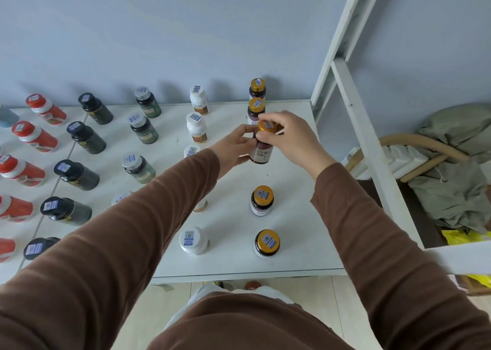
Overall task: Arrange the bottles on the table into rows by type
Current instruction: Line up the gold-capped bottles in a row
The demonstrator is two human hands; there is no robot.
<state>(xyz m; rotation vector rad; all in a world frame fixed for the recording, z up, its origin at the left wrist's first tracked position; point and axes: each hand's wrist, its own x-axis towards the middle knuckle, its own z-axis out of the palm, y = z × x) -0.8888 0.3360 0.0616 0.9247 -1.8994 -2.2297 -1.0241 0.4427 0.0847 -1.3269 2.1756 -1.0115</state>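
Both hands meet on one gold-capped bottle (261, 147) at about one o'clock from the table's middle: the left hand (233, 147) wraps its fingers around the dark body from the nine o'clock side, and the right hand (288, 137) pinches the cap (265, 127) from three o'clock. Whether the bottle's base rests on the table (297, 232) or hangs just above it I cannot tell. This looks like the step of seating this bottle into the gold-capped row, which runs from twelve to six o'clock along the table's right side; two matching bottles (256, 107) stand just beyond it at twelve o'clock, two more (262, 200) lie toward six o'clock. The rows of white bottles (196, 127), grey-capped green ones (143, 129), dark ones (86, 137) and red ones (34, 136) to the left seem already sorted, so the job appears close to done. The next move likely calls for squaring the bottle in line, setting it upright and letting go without nudging the neighbour just behind it. Open tabletop lies at three o'clock, but the table's right edge (322, 163) and the white frame (372, 147) are near there; the white row at nine o'clock leaves a wide lane for the sleeves (170, 198)
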